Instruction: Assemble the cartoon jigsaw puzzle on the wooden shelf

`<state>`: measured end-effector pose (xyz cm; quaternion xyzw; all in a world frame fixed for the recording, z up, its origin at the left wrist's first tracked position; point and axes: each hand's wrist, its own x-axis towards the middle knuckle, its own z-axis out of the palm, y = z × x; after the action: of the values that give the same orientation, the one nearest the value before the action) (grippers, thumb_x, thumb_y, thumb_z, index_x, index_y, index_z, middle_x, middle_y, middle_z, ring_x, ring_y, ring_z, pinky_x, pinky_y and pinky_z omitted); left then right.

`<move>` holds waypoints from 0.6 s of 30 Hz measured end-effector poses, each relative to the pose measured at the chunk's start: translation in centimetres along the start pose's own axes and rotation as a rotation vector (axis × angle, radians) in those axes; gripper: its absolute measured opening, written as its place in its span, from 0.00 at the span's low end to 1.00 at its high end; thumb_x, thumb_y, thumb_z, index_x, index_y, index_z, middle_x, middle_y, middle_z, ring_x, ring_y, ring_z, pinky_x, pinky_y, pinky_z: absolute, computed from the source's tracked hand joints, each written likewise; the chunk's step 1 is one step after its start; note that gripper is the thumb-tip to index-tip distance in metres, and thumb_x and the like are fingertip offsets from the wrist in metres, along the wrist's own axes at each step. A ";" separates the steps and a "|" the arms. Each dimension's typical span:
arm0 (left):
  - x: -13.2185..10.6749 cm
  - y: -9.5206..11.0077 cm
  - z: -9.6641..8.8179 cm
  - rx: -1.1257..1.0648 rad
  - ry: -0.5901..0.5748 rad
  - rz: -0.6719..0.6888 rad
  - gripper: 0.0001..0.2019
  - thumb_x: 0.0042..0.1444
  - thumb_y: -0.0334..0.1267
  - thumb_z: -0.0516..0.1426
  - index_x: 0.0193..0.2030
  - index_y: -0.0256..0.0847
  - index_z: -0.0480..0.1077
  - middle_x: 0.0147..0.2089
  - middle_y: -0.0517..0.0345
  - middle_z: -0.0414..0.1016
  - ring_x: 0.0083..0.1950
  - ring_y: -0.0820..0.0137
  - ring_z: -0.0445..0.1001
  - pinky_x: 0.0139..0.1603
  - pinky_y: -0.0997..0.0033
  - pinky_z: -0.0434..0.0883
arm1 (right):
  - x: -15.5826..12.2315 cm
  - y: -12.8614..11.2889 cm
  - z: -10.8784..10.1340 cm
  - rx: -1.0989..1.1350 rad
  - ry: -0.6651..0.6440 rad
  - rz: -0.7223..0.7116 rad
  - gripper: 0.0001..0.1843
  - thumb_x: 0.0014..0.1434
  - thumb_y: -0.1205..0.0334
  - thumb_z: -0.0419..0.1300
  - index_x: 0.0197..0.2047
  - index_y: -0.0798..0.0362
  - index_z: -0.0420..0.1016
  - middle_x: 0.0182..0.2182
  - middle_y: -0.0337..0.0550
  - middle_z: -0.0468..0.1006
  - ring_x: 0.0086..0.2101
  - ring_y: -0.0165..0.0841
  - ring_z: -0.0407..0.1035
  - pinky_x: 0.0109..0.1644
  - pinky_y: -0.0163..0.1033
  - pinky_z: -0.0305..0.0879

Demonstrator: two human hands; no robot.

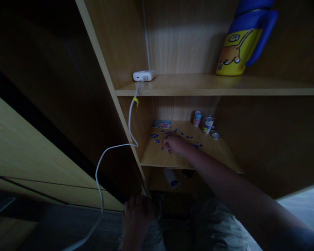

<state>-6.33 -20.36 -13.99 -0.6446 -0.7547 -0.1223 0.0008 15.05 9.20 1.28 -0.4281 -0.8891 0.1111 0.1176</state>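
Observation:
My right hand point(172, 143) reaches in over the lower shelf, its fingers pinched together low above the board. Whatever is between the fingertips, if anything, is hidden. Around it lie several small blue jigsaw puzzle pieces point(157, 141), some single and some in small clusters. A colourful printed strip point(162, 124) lies at the back left of that shelf. Two small printed cans point(197, 118) point(208, 124) stand at the back right, with round metal lids point(215, 135) beside them. Down by my knee, my left hand point(137, 207) rests with its fingers curled in, apart from the pieces.
Above, the upper shelf point(188, 85) holds a white charger-like box point(143, 75) and a blue and yellow handled bottle point(238, 45). A white cable point(104, 153) hangs from the box along the left upright. Blurred items point(171, 177) sit below the puzzle shelf.

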 end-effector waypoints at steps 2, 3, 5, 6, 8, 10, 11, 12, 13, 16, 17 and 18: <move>0.0 -0.2 0.1 0.016 0.017 -0.015 0.10 0.67 0.36 0.59 0.51 0.42 0.80 0.52 0.42 0.77 0.54 0.50 0.72 0.53 0.53 0.70 | -0.1 0.3 0.0 0.008 0.003 0.017 0.11 0.65 0.72 0.65 0.43 0.51 0.89 0.43 0.44 0.89 0.45 0.36 0.80 0.50 0.36 0.67; 0.0 -0.3 0.1 0.018 0.019 -0.008 0.10 0.68 0.36 0.59 0.51 0.41 0.80 0.52 0.42 0.77 0.54 0.51 0.72 0.53 0.54 0.70 | -0.2 0.4 -0.1 0.011 0.011 0.031 0.12 0.66 0.72 0.64 0.44 0.51 0.89 0.45 0.44 0.89 0.45 0.35 0.80 0.50 0.36 0.67; 0.1 -0.4 0.0 0.010 0.018 0.011 0.10 0.67 0.36 0.59 0.51 0.41 0.80 0.51 0.43 0.77 0.54 0.51 0.73 0.54 0.55 0.70 | -0.6 0.6 -0.2 0.013 0.028 0.059 0.12 0.68 0.71 0.63 0.46 0.52 0.88 0.47 0.46 0.89 0.45 0.36 0.80 0.50 0.36 0.68; 0.1 -0.5 -0.1 0.006 0.014 0.017 0.10 0.67 0.36 0.59 0.51 0.41 0.80 0.51 0.43 0.77 0.54 0.52 0.73 0.54 0.55 0.70 | -0.8 0.7 -0.2 0.016 0.031 0.070 0.10 0.69 0.69 0.64 0.46 0.52 0.88 0.47 0.47 0.89 0.45 0.36 0.80 0.49 0.37 0.68; 0.1 -0.5 -0.3 0.006 0.005 0.006 0.10 0.68 0.36 0.59 0.51 0.40 0.80 0.50 0.43 0.77 0.53 0.52 0.73 0.54 0.55 0.70 | -1.2 0.7 -0.2 0.025 0.022 0.083 0.07 0.70 0.62 0.68 0.45 0.52 0.88 0.45 0.47 0.88 0.43 0.36 0.80 0.46 0.37 0.68; 0.2 -0.5 -0.4 0.008 -0.004 -0.001 0.11 0.68 0.36 0.58 0.52 0.40 0.80 0.50 0.43 0.78 0.53 0.52 0.73 0.54 0.56 0.70 | -1.5 0.6 -0.2 0.024 0.000 0.095 0.08 0.68 0.57 0.71 0.44 0.52 0.88 0.43 0.47 0.88 0.42 0.36 0.80 0.44 0.37 0.67; 0.2 -0.5 -0.4 0.006 -0.009 0.002 0.11 0.68 0.36 0.58 0.52 0.40 0.80 0.50 0.43 0.78 0.53 0.52 0.74 0.54 0.56 0.70 | -1.5 0.6 -0.1 0.020 -0.008 0.101 0.08 0.67 0.57 0.72 0.44 0.52 0.88 0.43 0.47 0.88 0.42 0.36 0.80 0.44 0.37 0.66; 0.3 -0.5 -0.5 0.003 -0.013 0.002 0.11 0.68 0.35 0.58 0.52 0.40 0.80 0.51 0.43 0.78 0.53 0.52 0.74 0.54 0.56 0.70 | -1.4 0.6 -0.1 0.015 -0.013 0.104 0.07 0.67 0.58 0.72 0.44 0.52 0.88 0.43 0.46 0.88 0.42 0.36 0.80 0.44 0.37 0.66; 0.3 -0.5 -0.5 -0.002 -0.021 0.008 0.11 0.67 0.35 0.59 0.52 0.40 0.80 0.51 0.43 0.78 0.53 0.52 0.74 0.54 0.55 0.70 | -1.3 0.6 0.0 0.011 -0.015 0.106 0.06 0.68 0.59 0.71 0.44 0.52 0.88 0.43 0.46 0.89 0.42 0.36 0.80 0.44 0.37 0.66; 0.4 -0.4 -0.6 -0.014 -0.042 0.005 0.10 0.67 0.34 0.59 0.51 0.41 0.80 0.51 0.44 0.78 0.53 0.52 0.74 0.54 0.55 0.70 | -0.8 1.1 0.1 0.021 -0.010 0.125 0.10 0.73 0.57 0.66 0.45 0.51 0.88 0.42 0.45 0.89 0.41 0.34 0.80 0.44 0.37 0.66; 0.5 -0.4 -0.7 -0.018 -0.045 -0.010 0.10 0.67 0.35 0.59 0.51 0.41 0.80 0.51 0.44 0.78 0.53 0.52 0.74 0.54 0.55 0.70 | -0.6 1.4 0.0 0.020 -0.005 0.139 0.12 0.74 0.56 0.64 0.45 0.51 0.88 0.42 0.45 0.89 0.40 0.34 0.80 0.43 0.36 0.66; 0.5 -0.3 -0.8 -0.023 -0.045 -0.030 0.11 0.68 0.35 0.58 0.52 0.41 0.80 0.51 0.44 0.78 0.54 0.52 0.74 0.54 0.55 0.70 | -0.5 1.7 -0.1 0.015 -0.002 0.153 0.13 0.75 0.55 0.63 0.45 0.52 0.88 0.42 0.45 0.89 0.40 0.34 0.79 0.43 0.37 0.66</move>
<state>-6.82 -20.06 -13.23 -0.6358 -0.7626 -0.1164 -0.0251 16.64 9.82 0.82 -0.4940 -0.8530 0.1268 0.1112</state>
